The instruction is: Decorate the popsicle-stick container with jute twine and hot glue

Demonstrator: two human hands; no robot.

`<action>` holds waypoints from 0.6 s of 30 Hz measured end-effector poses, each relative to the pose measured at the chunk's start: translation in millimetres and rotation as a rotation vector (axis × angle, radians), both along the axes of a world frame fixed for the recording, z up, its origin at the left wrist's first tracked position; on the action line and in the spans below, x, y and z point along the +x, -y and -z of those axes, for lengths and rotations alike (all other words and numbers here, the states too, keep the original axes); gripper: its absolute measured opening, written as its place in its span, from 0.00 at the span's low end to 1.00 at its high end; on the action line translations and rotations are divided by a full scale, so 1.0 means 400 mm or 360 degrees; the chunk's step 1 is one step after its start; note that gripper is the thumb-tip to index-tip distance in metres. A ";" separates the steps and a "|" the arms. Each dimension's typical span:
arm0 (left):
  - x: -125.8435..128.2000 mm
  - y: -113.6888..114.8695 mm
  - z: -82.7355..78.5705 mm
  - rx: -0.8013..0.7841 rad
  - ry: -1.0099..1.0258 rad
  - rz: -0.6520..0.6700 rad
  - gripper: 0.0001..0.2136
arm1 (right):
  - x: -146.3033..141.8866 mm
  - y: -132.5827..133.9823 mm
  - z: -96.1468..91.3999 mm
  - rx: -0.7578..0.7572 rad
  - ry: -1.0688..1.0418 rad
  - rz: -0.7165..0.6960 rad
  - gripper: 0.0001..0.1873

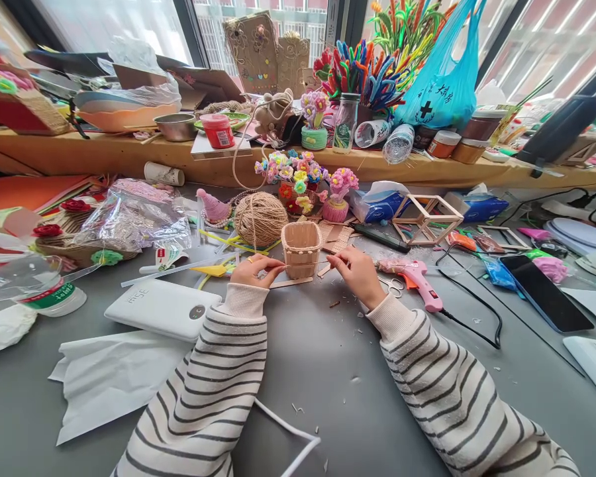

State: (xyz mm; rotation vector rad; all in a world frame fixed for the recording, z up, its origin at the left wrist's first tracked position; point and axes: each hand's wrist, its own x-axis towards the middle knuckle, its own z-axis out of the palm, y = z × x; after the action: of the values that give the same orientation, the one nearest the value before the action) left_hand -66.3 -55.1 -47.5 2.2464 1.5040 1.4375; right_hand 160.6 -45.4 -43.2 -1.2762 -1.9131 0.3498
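A small basket of wooden sticks [301, 248] stands on the grey table [328, 358] in front of me. My left hand [256, 269] is pinched at the basket's lower left side, and my right hand [358, 272] is pinched at its lower right. A thin strand of twine seems to stretch between the two hands across the basket's front. A ball of twine [261, 218] sits just behind the basket to the left. A flat wooden stick [292, 283] lies under my left hand.
A pink glue gun [417, 281] with a black cord lies right of my right hand, scissors beside it. A white power bank [163, 308] and white paper [109, 377] lie at left. A phone [546, 291], a wooden cube frame [426, 218] and craft flowers [298, 175] crowd the back.
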 end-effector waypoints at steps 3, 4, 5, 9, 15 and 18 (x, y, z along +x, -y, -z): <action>0.000 -0.002 0.005 0.0018 -0.0001 -0.0016 0.09 | 0.001 0.001 0.000 0.0009 -0.0006 -0.0003 0.20; 0.000 -0.004 0.008 0.0029 0.0003 -0.0023 0.09 | 0.001 0.001 0.001 0.0012 -0.0010 -0.0006 0.20; -0.001 -0.005 0.010 0.0039 0.0006 -0.0028 0.09 | 0.000 0.001 0.001 0.0016 -0.0015 -0.0009 0.20; 0.000 -0.006 0.011 0.0048 0.0002 -0.0032 0.09 | 0.001 0.002 0.001 0.0032 -0.0042 -0.0032 0.20; -0.006 0.004 0.007 0.0083 0.0033 -0.0082 0.13 | -0.001 0.011 -0.012 0.0080 -0.0097 -0.0145 0.16; -0.011 0.018 -0.002 0.0108 0.0014 -0.0033 0.13 | -0.010 0.024 -0.021 0.0147 -0.0098 -0.0239 0.15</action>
State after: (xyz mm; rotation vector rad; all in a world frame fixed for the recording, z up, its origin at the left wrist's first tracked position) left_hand -70.6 -62.3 -46.6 2.2656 1.5027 1.5247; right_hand 156.4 -55.1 -35.0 -1.0534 -1.9548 0.3690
